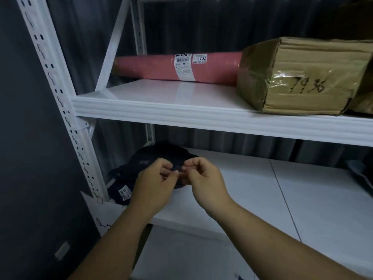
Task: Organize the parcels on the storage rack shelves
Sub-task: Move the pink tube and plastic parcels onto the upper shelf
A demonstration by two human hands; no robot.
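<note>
A white metal rack (60,102) with punched uprights stands against a dark curtain. On its upper shelf (181,110) a long pink roll (157,67) lies flat at the back, two white labels stuck around its middle. Just beside it, at its right end, sits a cardboard box (298,77) wrapped in shiny tape, with numbers scrawled on its front in black marker; I cannot tell whether roll and box touch. A second brown parcel (363,102) peeks out at the far right edge, mostly cut off.

The lower shelf (262,190) is white too, and the upper shelf's front lip hangs right above the working space. In the lower shelf's left back corner, close to the upright, lies a dark soft-bag parcel (139,162), crumpled, with a small white label at its near end.

Both hands meet over that bag. The left hand (153,180) and right hand (203,178) have their fingers (169,168) curled in, thumbs and fingertips pinching a fold of the dark plastic between them, the two pinches nearly touching. Both forearms are bare and reach up from below, angling in toward each other, wrists fairly straight, backs of the hands facing me.
</note>
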